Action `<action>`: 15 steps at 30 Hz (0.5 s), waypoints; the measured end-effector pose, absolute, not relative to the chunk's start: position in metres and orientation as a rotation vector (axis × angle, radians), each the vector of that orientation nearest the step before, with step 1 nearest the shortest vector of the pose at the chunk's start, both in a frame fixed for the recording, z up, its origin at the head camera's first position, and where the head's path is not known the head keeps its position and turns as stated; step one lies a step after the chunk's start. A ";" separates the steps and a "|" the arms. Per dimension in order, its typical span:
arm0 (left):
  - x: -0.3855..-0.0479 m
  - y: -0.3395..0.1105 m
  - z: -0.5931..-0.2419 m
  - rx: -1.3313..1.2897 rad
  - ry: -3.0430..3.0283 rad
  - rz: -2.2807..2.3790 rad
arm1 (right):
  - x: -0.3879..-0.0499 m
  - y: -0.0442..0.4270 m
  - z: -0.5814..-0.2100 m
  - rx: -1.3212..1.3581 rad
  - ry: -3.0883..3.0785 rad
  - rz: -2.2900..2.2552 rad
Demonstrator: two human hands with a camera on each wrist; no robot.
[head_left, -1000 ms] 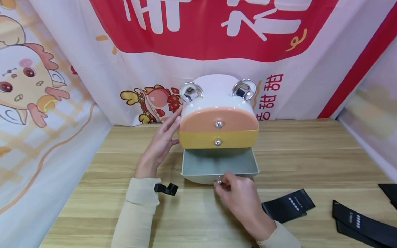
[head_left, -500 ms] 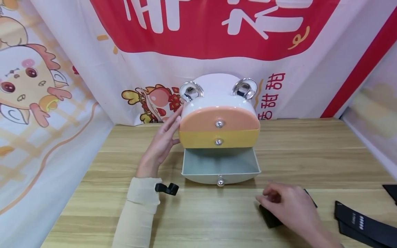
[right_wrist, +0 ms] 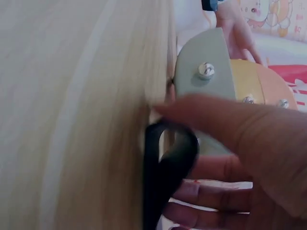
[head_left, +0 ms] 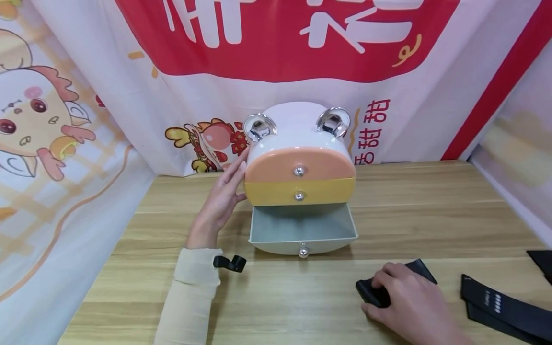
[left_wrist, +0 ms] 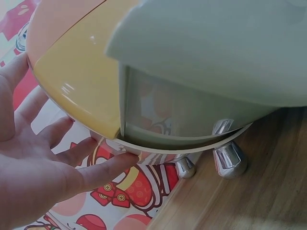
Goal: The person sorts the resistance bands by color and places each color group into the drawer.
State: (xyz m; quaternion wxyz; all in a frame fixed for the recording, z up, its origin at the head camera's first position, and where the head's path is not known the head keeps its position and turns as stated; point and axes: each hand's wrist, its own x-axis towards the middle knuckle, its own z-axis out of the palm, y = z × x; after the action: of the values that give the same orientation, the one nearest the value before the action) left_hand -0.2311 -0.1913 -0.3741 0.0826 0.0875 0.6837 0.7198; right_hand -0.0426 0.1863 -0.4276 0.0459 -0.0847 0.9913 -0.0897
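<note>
A small rounded drawer cabinet (head_left: 300,124), white with silver ear-like trims, stands on the wooden table. Its green bottom drawer (head_left: 302,230) is pulled out, with nothing seen inside. The orange drawer (head_left: 276,165) and yellow drawer (head_left: 271,193) above are closed. My left hand (head_left: 220,201) rests on the cabinet's left side; the left wrist view shows its fingers spread along the edge. My right hand (head_left: 407,299) holds a flat, flexible black packet (head_left: 374,293) on the table at the front right. In the right wrist view the black packet (right_wrist: 160,184) bends into a loop under my thumb.
More black packets (head_left: 504,306) with white print lie to the right, partly overlapping. Another black piece (head_left: 541,263) lies at the right edge. A printed cloth (head_left: 280,52) hangs behind the table and along both sides. A black clip (head_left: 230,263) sticks out at my left cuff.
My right hand has let go of the bottom drawer's knob and moved right to the black packet, which it now grips and bends. My left hand stays on the cabinet.
</note>
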 end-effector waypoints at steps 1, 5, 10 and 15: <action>-0.231 -0.192 -0.375 0.259 2.042 2.153 | -0.042 0.186 -0.428 -0.272 3.041 -0.266; -0.231 -0.192 -0.375 0.253 2.044 2.157 | -0.041 0.184 -0.428 -0.289 3.088 -0.286; -0.230 -0.192 -0.375 0.249 2.054 2.155 | -0.043 0.187 -0.426 -0.219 3.103 -0.420; -0.230 -0.191 -0.375 0.258 2.053 2.161 | -0.051 0.190 -0.410 -0.146 3.082 -0.528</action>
State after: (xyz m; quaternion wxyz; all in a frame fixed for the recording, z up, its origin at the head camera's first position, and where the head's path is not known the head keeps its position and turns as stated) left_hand -0.2296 -0.1914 -0.3750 0.0749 0.0859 0.6842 0.7204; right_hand -0.0512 0.1905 -0.4104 0.0055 -0.0467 0.9845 -0.1687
